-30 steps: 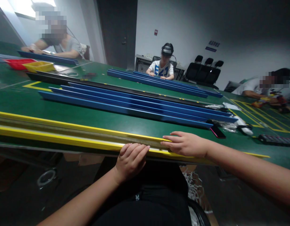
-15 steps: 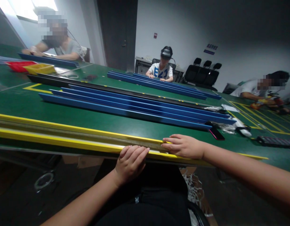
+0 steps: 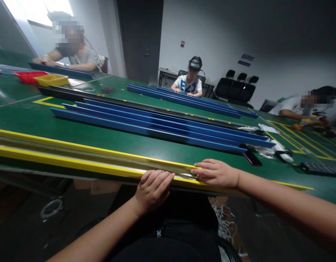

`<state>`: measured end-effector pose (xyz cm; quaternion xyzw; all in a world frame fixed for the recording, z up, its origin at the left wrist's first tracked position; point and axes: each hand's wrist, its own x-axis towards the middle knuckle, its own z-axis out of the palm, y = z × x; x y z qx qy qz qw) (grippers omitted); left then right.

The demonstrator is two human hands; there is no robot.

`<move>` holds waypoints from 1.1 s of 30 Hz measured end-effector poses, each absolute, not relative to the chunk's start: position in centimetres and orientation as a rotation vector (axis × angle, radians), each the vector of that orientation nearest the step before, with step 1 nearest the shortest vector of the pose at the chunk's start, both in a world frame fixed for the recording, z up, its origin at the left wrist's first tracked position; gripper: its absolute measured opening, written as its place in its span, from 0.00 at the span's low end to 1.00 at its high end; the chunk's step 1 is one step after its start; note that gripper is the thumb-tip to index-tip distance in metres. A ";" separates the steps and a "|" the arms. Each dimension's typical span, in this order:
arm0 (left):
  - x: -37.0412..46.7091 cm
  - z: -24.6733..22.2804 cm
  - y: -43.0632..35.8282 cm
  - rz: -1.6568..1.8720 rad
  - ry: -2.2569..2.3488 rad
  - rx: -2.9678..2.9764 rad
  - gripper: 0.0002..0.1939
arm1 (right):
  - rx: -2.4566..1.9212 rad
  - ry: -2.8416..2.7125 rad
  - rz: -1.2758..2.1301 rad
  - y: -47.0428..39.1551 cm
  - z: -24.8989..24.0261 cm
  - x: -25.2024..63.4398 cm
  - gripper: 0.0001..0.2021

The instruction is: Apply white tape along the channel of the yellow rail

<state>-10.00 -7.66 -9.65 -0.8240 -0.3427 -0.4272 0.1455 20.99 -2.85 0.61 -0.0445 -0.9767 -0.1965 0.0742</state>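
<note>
I have the left hand (image 3: 153, 190) gripping the near rim of a long, straight, yellow U-shaped channel (image 3: 97, 164), its fingers curled over the top. Farther right, my right hand (image 3: 218, 174) lies on the same channel with fingers reaching into the trough; I cannot tell whether they pinch anything. The channel runs along the near edge of the green counter (image 3: 124, 140). On its far side lie long, glossy blue channels (image 3: 118, 125).

Dark door (image 3: 140, 40), pale wall (image 3: 174, 27).
</note>
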 end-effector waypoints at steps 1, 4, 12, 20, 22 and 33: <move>-10.0 -9.7 -7.6 -1.231 -0.986 -2.376 0.24 | -0.144 -2.948 -0.600 -2.8 0.7 20.9 0.05; -10.1 -9.8 -7.6 -1.226 -0.989 -2.388 0.25 | -0.167 -3.011 -0.621 -2.9 0.9 20.8 0.06; -10.2 -9.8 -7.7 -1.226 -0.988 -2.417 0.26 | -0.233 -3.134 -0.555 -3.0 1.4 20.7 0.12; -10.2 -9.6 -7.8 -1.227 -0.991 -2.431 0.26 | -0.267 -3.198 -0.468 -3.2 1.8 20.3 0.18; -10.2 -9.5 -7.9 -1.225 -1.000 -2.438 0.26 | -0.255 -3.201 -0.447 -3.2 2.2 20.2 0.20; -10.0 -9.3 -7.9 -1.207 -1.004 -2.408 0.26 | -0.260 -3.255 -0.497 -3.3 2.2 21.6 0.22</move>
